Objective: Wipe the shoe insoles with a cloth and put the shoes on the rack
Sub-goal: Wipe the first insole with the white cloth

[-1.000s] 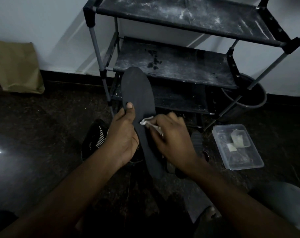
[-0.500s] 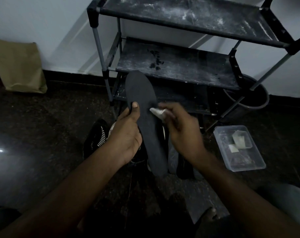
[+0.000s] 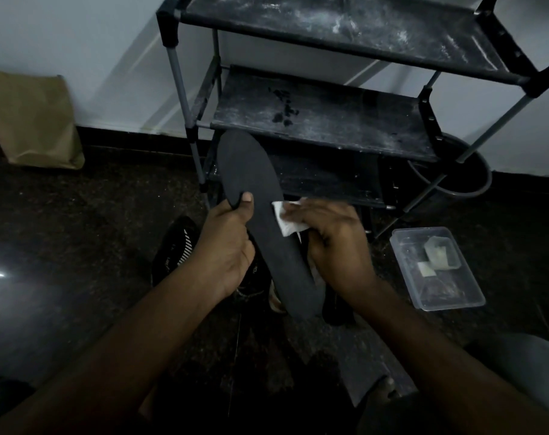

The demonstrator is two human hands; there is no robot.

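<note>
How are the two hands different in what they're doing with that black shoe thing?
The left hand grips the black insole by its edge, thumb on top, while the right hand holds a white cloth instead. The left hand holds the insole up off the floor, while the right hand presses the cloth against its surface. Both hands work on the same insole.

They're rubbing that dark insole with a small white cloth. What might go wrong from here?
The left hand grips the insole by one edge only, so it may bend or slip under the cloth the right hand presses on it. The rack has dusty, stained shelves, so cleaned shoes could get dirty again.
</note>
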